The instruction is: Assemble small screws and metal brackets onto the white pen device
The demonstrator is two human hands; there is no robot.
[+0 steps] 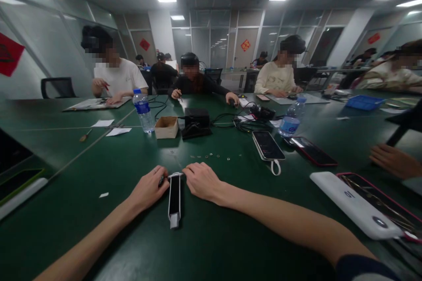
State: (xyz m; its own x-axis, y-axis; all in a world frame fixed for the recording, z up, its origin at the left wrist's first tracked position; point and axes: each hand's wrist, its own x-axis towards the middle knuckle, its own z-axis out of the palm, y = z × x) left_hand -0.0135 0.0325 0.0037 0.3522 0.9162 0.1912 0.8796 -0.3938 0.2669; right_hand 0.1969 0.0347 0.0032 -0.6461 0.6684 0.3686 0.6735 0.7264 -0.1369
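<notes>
A slim strap-like piece (pixel 175 197), black with white edges and a grey-silver end, lies lengthwise on the green table between my hands. At its far end, my left hand (pixel 150 186) is closed, with a small dark bit showing at its fingertips; what that belongs to is unclear. On the other side, my right hand (pixel 201 181) has its fingers curled together against the same end, and anything inside them is hidden. Beyond my hands, several tiny rings and metal bits, one of them a small ring (pixel 218 156), lie in a loose row.
A small cardboard box (pixel 166 128) and a black case (pixel 197 123) stand ahead, between two water bottles (pixel 144 112) (pixel 291 118). Phones (pixel 268 145) and a white power bank (pixel 354 204) lie rightward. Another person's hand (pixel 394 160) rests at right; people sit opposite.
</notes>
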